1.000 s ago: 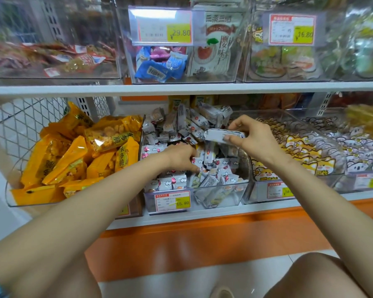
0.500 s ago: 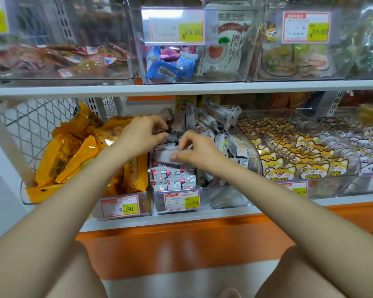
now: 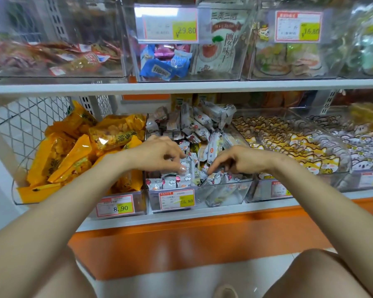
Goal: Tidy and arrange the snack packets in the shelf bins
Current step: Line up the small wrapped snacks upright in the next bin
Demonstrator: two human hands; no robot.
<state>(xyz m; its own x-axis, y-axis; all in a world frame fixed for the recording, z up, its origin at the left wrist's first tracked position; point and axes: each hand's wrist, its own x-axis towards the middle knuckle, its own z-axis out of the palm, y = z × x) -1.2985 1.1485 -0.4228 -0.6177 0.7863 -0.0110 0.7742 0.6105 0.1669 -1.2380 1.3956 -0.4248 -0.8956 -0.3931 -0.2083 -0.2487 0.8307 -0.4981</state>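
Small white snack packets [image 3: 199, 125] lie heaped in the middle clear bin [image 3: 226, 187], which carries a 15.80 price tag [image 3: 177, 200]. A neat row of the same packets [image 3: 168, 182] stands along its front left. My left hand [image 3: 159, 154] hovers over that row, index finger and thumb pinching one small white packet [image 3: 186, 165]. My right hand [image 3: 235, 159] is beside it to the right, its fingers pointing down and touching the loose packets [image 3: 215, 177] at the bin's front, holding nothing that I can see.
A clear bin of yellow snack bags [image 3: 73, 151] with an 8.90 tag stands on the left. Bins of dog-face packets [image 3: 289, 143] stand on the right. Above, a white shelf [image 3: 181, 86] holds more clear bins. A wire mesh panel [image 3: 19, 123] closes the left end.
Both hands met over the bin's left side, the right holding a white packet. Now the right hand has moved right without it, and the left has dropped to the front row.
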